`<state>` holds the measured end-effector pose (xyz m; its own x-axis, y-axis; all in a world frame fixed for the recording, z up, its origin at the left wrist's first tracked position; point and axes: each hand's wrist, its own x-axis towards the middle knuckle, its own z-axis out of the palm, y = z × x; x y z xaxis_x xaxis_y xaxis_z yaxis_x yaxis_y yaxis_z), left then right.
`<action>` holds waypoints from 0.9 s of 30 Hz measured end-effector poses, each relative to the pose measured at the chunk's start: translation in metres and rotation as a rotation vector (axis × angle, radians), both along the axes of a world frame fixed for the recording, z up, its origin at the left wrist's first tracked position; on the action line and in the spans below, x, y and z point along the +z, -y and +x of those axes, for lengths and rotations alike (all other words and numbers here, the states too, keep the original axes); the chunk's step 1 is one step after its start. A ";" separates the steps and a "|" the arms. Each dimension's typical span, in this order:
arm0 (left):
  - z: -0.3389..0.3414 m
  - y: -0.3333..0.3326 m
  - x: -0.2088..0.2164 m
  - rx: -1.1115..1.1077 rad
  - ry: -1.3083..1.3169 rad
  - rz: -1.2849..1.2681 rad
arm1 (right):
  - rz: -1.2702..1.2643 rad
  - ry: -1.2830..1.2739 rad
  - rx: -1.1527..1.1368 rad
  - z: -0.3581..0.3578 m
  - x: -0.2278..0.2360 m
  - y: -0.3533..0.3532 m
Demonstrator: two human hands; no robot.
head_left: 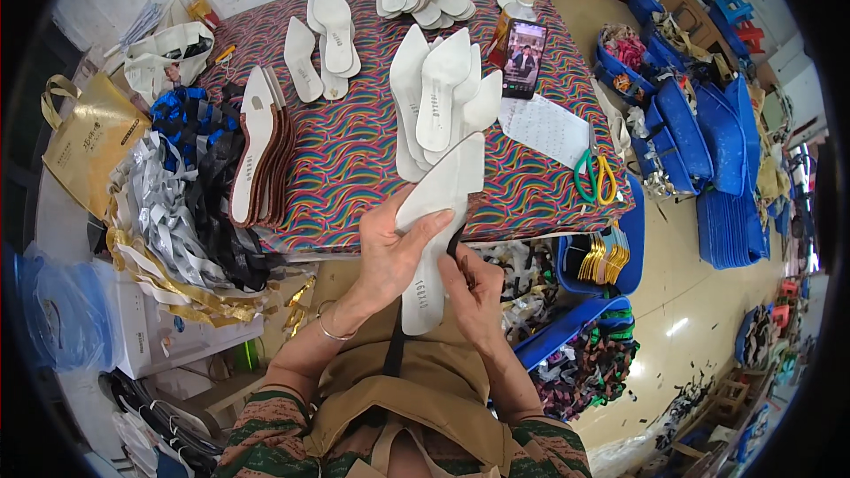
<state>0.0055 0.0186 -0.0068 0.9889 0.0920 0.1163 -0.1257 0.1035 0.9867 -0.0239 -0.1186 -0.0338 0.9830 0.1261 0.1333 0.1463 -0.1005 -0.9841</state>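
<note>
A white shoe insole (428, 288) is held up over my lap, just off the table's near edge. My left hand (390, 252) grips it from the left side, thumb on top and fingers underneath. At the insole's right edge, my right hand (476, 294) is closed in a pinch on a black strip (455, 241). Another length of black strip (394, 352) hangs below the insole over the apron. Beyond it lies a pile of white insoles (443, 88) on the patterned cloth (341, 168). To the left stands a stack of insoles with brown edges (255, 155).
More insoles (332, 31) lie farther back. A phone (524, 57), a bottle (521, 9), a paper sheet (547, 128) and green-and-yellow scissors (595, 179) are at the right. Silver, black and gold strips (168, 212) hang at the left; blue bins (691, 133) stand on the floor.
</note>
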 end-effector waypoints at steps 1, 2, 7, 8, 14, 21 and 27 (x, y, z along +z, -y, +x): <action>0.001 0.000 -0.008 -0.002 0.001 -0.024 | -0.017 0.005 -0.022 0.001 0.000 -0.003; 0.002 0.001 -0.012 -0.004 0.002 -0.048 | 0.034 0.000 -0.039 0.004 -0.004 -0.006; -0.005 0.006 -0.019 -0.115 -0.170 -0.614 | 0.237 -0.110 -0.071 0.026 -0.004 -0.007; -0.011 0.007 -0.025 -0.126 -0.202 -0.674 | 0.211 -0.043 -0.069 0.030 -0.010 -0.009; -0.013 -0.006 -0.026 -0.004 -0.273 -0.351 | -0.106 0.280 -0.025 0.035 -0.007 -0.012; -0.002 -0.010 0.012 -0.134 -0.328 -0.421 | -0.220 0.399 0.045 -0.001 -0.025 -0.004; 0.002 -0.009 -0.001 -0.187 -0.197 -0.279 | -0.193 0.306 0.037 -0.013 -0.028 0.014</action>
